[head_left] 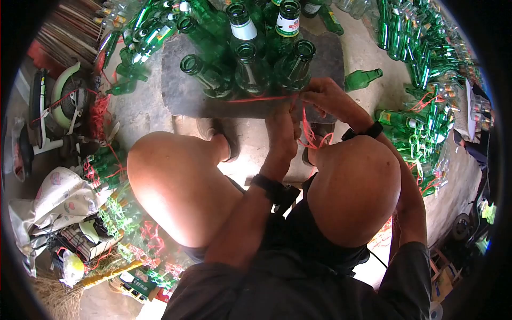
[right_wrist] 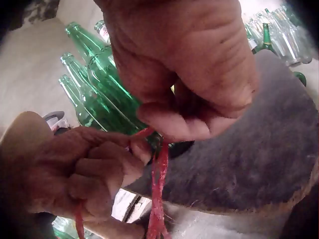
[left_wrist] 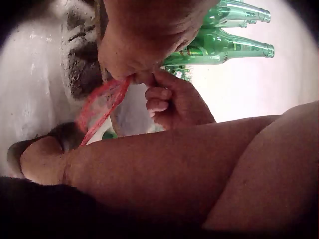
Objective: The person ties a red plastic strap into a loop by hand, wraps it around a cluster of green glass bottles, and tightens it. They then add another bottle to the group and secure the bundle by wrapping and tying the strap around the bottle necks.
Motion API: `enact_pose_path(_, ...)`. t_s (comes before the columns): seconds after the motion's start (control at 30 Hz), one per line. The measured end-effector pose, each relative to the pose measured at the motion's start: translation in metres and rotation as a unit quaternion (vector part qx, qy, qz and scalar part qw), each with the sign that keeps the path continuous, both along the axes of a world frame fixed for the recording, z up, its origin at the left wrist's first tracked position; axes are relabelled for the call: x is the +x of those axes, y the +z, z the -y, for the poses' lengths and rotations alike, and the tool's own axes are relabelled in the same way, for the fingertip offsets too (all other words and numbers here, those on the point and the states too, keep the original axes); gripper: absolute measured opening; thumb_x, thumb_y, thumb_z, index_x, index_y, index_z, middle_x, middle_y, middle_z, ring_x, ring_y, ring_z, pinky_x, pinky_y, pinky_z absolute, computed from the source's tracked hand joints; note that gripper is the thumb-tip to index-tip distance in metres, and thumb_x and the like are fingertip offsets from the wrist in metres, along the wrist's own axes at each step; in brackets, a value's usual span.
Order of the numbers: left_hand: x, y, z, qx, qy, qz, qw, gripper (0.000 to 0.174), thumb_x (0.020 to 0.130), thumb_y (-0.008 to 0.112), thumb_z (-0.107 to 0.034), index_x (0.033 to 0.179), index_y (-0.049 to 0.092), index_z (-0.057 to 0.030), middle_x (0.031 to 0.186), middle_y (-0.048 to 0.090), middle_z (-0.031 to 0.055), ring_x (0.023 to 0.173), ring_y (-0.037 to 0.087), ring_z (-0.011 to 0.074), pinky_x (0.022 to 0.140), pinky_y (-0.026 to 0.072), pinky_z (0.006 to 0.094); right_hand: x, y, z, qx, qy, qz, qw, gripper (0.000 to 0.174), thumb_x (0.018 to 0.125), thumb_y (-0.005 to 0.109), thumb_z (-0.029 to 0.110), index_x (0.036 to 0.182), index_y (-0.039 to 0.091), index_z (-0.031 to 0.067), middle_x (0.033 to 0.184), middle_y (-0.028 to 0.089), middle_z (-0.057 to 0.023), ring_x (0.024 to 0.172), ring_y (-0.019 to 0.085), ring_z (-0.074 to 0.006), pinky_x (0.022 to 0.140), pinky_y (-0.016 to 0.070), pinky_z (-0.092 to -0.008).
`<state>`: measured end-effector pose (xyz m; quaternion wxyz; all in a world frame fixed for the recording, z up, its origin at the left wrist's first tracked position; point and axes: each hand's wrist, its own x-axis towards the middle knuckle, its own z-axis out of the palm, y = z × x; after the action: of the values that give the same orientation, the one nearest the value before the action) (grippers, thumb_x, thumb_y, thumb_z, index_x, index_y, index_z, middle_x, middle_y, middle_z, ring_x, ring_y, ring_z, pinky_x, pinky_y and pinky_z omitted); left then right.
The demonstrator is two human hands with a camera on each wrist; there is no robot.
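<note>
Green bottles (head_left: 253,72) stand grouped on a dark board (head_left: 240,109), with red twine (head_left: 256,99) running low along their near side. At the group's near right corner, my left hand (head_left: 282,125) pinches the twine with curled fingers. My right hand (head_left: 325,98) is just right of it, thumb and fingers closed on the same twine. In the right wrist view, my right hand (right_wrist: 184,64) is above my left hand (right_wrist: 94,174), and loose red strands (right_wrist: 158,199) hang between them. My left hand (left_wrist: 149,40) partly covers the bottles (left_wrist: 224,47) in the left wrist view.
One green bottle (head_left: 364,79) lies on the floor right of the board. Many bottles (head_left: 416,48) are heaped at the right, and others (head_left: 154,40) at the upper left. A wheeled object (head_left: 66,101) and a pale bag (head_left: 64,197) are on the left. My knees flank my forearms.
</note>
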<state>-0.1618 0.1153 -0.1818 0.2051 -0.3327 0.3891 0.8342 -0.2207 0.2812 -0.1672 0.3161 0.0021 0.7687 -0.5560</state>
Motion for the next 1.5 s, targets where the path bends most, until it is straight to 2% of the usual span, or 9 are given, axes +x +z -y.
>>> enact_pose_path(0.23,0.003,-0.001,-0.004,0.065,-0.066,0.041,0.995,0.037,0.097,0.069,-0.046,0.101,0.064,-0.0094,0.065,0.035,-0.0109,0.047,0.027,0.0012,0.042,0.0186,0.0217,0.004,-0.002,0.002,-0.083,-0.044,0.041,0.995,0.016,0.094,0.068,0.016,0.097,0.069,0.0004,0.081,0.068,-0.0014,0.052,0.049,-0.0047,0.044,0.0356,-0.0221)
enact_pose_path(0.33,0.004,-0.003,-0.007,0.072,-0.026,0.066,0.995,0.028,0.099,0.067,-0.035,0.096,0.062,-0.0072,0.061,0.028,-0.0091,0.045,0.024,0.0032,0.041,0.0168,0.025,0.001,-0.003,0.0,-0.111,-0.048,0.065,0.99,0.015,0.094,0.069,0.015,0.097,0.07,0.0005,0.084,0.069,-0.0026,0.053,0.049,-0.0047,0.044,0.0354,-0.0219)
enact_pose_path(0.6,0.009,-0.004,-0.016,0.056,0.098,0.067,0.991,0.017,0.093,0.076,-0.024,0.092,0.065,-0.0119,0.066,0.05,-0.0034,0.047,0.037,0.0043,0.04,0.0258,0.0225,0.0,-0.004,-0.001,-0.124,-0.052,0.096,0.986,0.015,0.093,0.071,0.018,0.094,0.07,0.0027,0.075,0.061,0.0016,0.057,0.047,-0.0047,0.048,0.0347,-0.0227)
enact_pose_path(0.83,0.017,-0.004,-0.016,-0.048,0.073,0.011,0.996,0.012,0.094,0.073,-0.019,0.097,0.073,-0.007,0.072,0.059,-0.001,0.05,0.042,0.0027,0.041,0.0279,0.0229,-0.001,-0.002,-0.001,-0.109,-0.046,0.097,0.988,0.018,0.093,0.071,0.019,0.089,0.068,0.002,0.068,0.054,0.003,0.056,0.045,-0.0052,0.048,0.0341,-0.0233)
enact_pose_path(1.0,0.017,-0.008,-0.018,-0.176,0.062,-0.086,0.979,0.018,0.095,0.071,-0.016,0.105,0.077,-0.0023,0.075,0.065,0.0013,0.063,0.056,0.0071,0.058,0.0439,0.0231,-0.002,-0.004,-0.001,-0.114,-0.035,0.093,0.988,0.018,0.094,0.07,0.019,0.086,0.067,0.0022,0.067,0.054,0.0027,0.054,0.045,-0.0055,0.047,0.0344,-0.0226)
enact_pose_path(1.13,0.017,-0.003,-0.02,-0.217,0.07,-0.138,0.964,0.016,0.095,0.07,-0.014,0.102,0.078,-0.0012,0.074,0.066,0.0005,0.07,0.059,0.0075,0.066,0.0459,0.0233,-0.001,-0.005,-0.001,-0.114,-0.037,0.092,0.989,0.019,0.094,0.069,0.018,0.086,0.067,0.0011,0.067,0.056,0.0013,0.053,0.048,-0.0065,0.047,0.036,-0.0231)
enact_pose_path(1.2,0.018,-0.005,-0.017,-0.246,0.037,-0.161,0.955,0.019,0.095,0.07,-0.011,0.11,0.075,0.0008,0.091,0.071,0.0009,0.083,0.06,0.0083,0.076,0.0477,0.0257,-0.001,-0.005,-0.001,-0.109,-0.036,0.09,0.989,0.018,0.094,0.069,0.017,0.086,0.067,0.0007,0.067,0.056,0.0008,0.053,0.049,-0.007,0.046,0.0366,-0.0236)
enact_pose_path(1.3,0.018,-0.008,-0.019,-0.311,0.067,-0.207,0.925,0.015,0.096,0.069,-0.013,0.09,0.075,0.0,0.07,0.058,-0.005,0.069,0.049,0.0031,0.059,0.0398,0.0236,-0.001,-0.008,0.0,-0.106,-0.047,0.096,0.989,0.017,0.093,0.068,0.016,0.086,0.067,0.0,0.067,0.057,0.0001,0.053,0.05,-0.0077,0.046,0.0369,-0.0241)
enact_pose_path(1.5,0.017,-0.026,-0.016,-0.393,0.036,-0.269,0.879,0.016,0.095,0.07,-0.012,0.087,0.072,0.0019,0.065,0.056,-0.0055,0.062,0.046,0.0029,0.054,0.0384,0.0252,-0.001,-0.008,-0.001,-0.118,-0.029,0.09,0.988,0.018,0.094,0.068,0.015,0.086,0.067,-0.0007,0.067,0.057,0.0,0.053,0.05,-0.0078,0.046,0.0367,-0.0243)
